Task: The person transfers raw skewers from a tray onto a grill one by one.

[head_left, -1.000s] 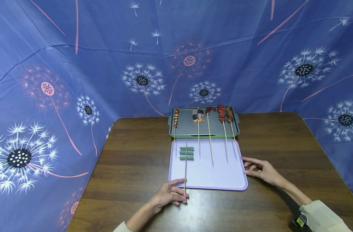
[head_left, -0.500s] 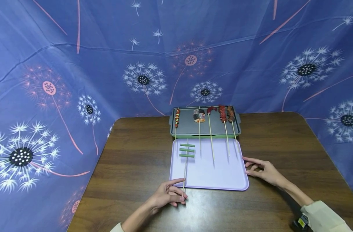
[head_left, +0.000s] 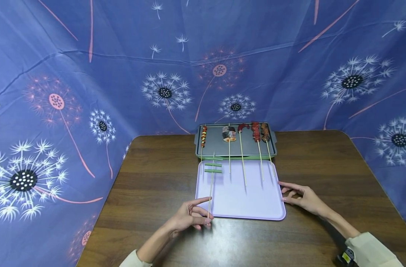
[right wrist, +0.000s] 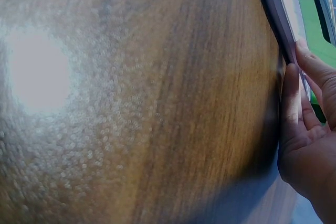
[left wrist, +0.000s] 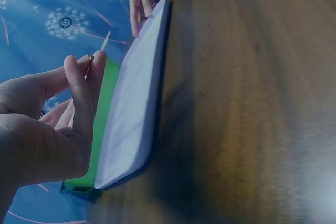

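Observation:
My left hand (head_left: pixel 189 216) pinches the bare lower end of a skewer with green stalk pieces (head_left: pixel 213 171) across it, held above the upper left of a lilac tray (head_left: pixel 246 202). In the left wrist view the left hand (left wrist: pixel 68 108) shows a short length of the stick (left wrist: pixel 105 41) past the fingertips; its green pieces are out of sight there. My right hand (head_left: pixel 301 196) holds the right rim of the tray between thumb and fingers. Part of that grip appears in the right wrist view, where the right hand (right wrist: pixel 310 124) meets the tray's edge (right wrist: pixel 286 14).
Behind the tray stands a dark grill plate (head_left: pixel 216 148) with a green base. Several food skewers lie on it, including a fish-like piece (head_left: pixel 228 133) and red meat (head_left: pixel 256 132), their sticks reaching over the tray. A patterned blue cloth (head_left: pixel 122 92) hangs behind the brown table (head_left: pixel 149 178).
The green skewer has risen off the tray and moved toward the grill plate, its tip now near the plate's front edge. My left hand followed forward; the right hand stays at the tray's rim.

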The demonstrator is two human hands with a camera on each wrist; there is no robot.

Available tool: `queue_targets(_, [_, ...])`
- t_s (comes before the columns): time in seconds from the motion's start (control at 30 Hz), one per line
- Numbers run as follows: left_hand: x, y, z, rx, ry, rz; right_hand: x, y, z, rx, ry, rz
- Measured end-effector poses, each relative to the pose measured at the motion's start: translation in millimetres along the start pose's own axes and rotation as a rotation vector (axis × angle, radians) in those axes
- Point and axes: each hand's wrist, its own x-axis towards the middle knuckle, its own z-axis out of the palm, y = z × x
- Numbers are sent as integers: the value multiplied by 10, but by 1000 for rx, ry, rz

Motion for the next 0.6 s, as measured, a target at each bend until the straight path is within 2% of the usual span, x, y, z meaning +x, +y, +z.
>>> queue_targets(0.37, [204,292,-101,55,35,12,-29,-10,14,31,4,-29])
queue_targets(0.6, [400,577,-221,67,60,19,-17,-13,14,24,24,-22])
